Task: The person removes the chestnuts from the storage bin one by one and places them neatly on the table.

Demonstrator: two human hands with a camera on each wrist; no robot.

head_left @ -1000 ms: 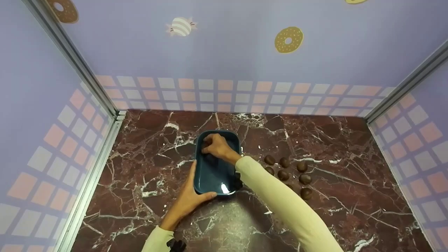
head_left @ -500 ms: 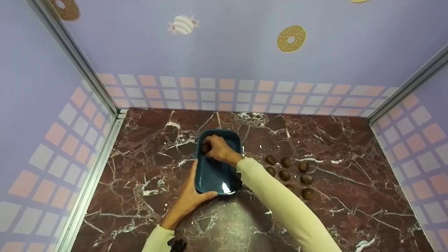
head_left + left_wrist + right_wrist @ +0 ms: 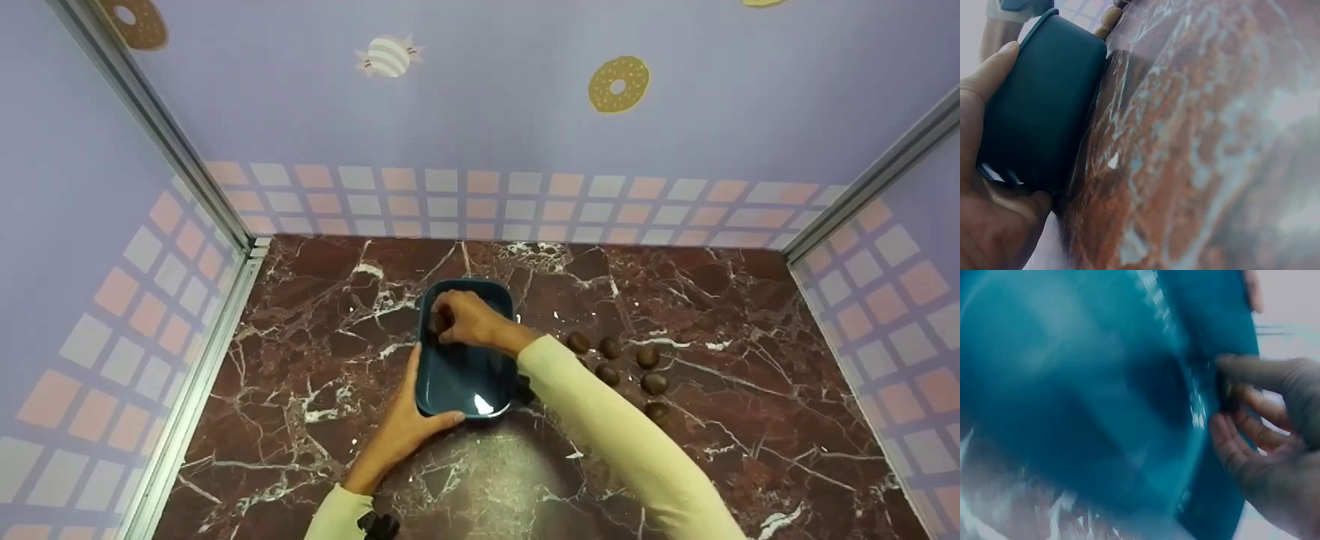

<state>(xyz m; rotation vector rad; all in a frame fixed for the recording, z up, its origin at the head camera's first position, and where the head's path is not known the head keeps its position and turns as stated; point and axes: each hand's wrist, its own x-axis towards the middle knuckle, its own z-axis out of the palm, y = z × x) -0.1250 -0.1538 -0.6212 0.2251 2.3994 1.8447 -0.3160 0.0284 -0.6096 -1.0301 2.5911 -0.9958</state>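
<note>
A deep blue-green rectangular dish with rounded corners stands on the marble-patterned surface. My left hand holds its near left corner, fingers along the left wall and thumb at the near wall. In the left wrist view that hand cups the outside of the dish. My right hand reaches into the far left part of the dish. Its thumb and fingers pinch a small round dark brown chestnut close to the left wall. The right wrist view is blurred; there the chestnut sits mostly hidden between the fingertips.
Several brown chestnuts lie loosely grouped right of the dish, some covered by the right sleeve. Patterned lilac panels enclose the surface at the back and both sides. A metal rail runs along the left edge.
My right wrist and sleeve have shifted slightly right, covering more of the loose chestnuts. The right fingers stay by the dish's left wall, the chestnut now more visible. The left hand keeps its place.
</note>
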